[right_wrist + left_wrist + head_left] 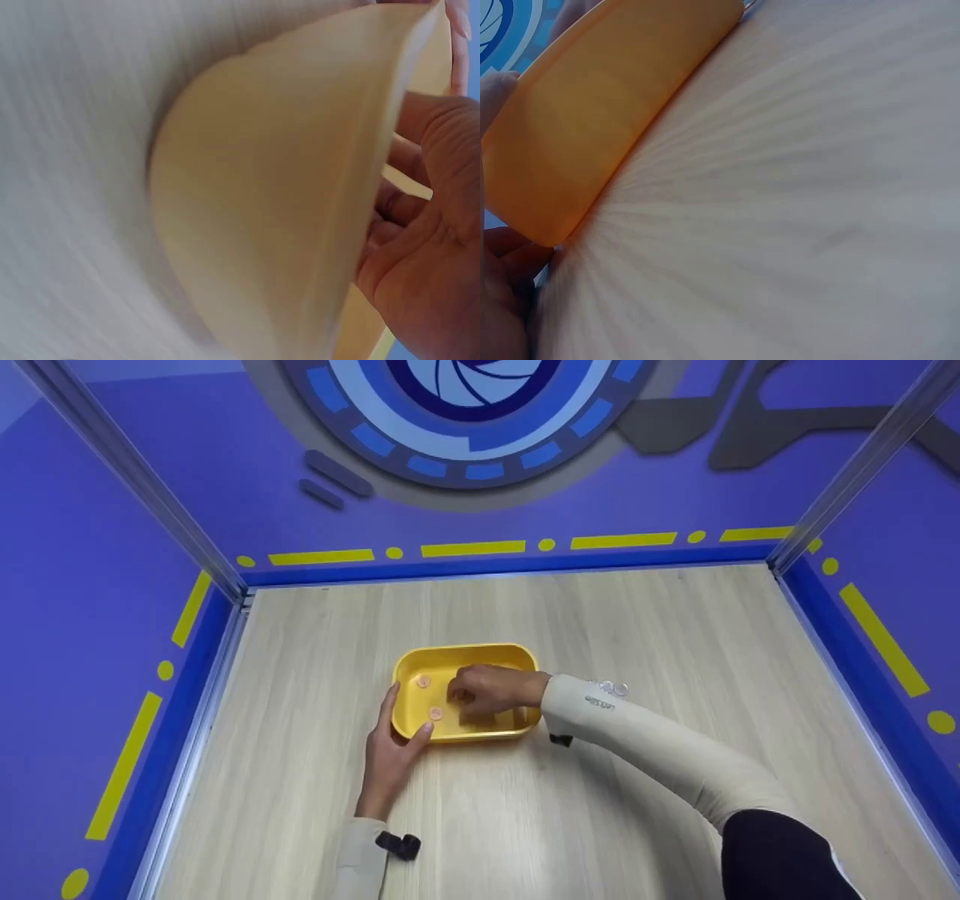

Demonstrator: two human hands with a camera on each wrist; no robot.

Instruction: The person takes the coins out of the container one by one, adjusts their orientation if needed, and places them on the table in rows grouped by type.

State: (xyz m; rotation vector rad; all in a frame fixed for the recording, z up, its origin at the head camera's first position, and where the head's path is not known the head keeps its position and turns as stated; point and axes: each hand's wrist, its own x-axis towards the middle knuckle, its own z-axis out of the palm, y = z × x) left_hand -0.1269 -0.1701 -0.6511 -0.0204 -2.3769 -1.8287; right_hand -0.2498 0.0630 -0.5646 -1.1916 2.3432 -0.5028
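Observation:
A yellow rectangular tub (459,737) rests on the table. Inside it, on the left, lie two small copper-coloured coins, a back coin (424,682) and a front coin (436,713). My left hand (390,754) grips the tub's front left corner, thumb at the rim and fingers along the left side. In the left wrist view the thumb (496,94) shows at the rim. My right hand (487,688) reaches down into the tub from the right with its fingers bent, just right of the coins. I cannot tell whether its fingertips pinch anything.
Several silvery coins (614,688) lie on the wooden table (480,825) right of the tub, beside the right forearm, which partly covers them. Blue and purple panels (480,525) with yellow marks stand along the back and both sides.

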